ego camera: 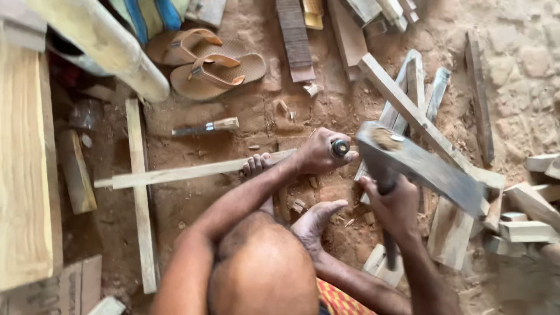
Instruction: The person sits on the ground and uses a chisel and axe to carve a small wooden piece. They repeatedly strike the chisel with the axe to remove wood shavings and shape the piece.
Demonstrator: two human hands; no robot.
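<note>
My left grip [317,153] is closed tight on a chisel [340,147] in the middle of the frame. My right grip [396,205] is closed on a hammer [420,166], just right of it.

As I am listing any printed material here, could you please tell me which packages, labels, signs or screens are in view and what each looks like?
No labels, signs or screens show.
Possible packaging: a cardboard-like sheet, lying on the dirt floor at the lower left, flat, rectangular, brown; I cannot tell whether it is a box.
</note>
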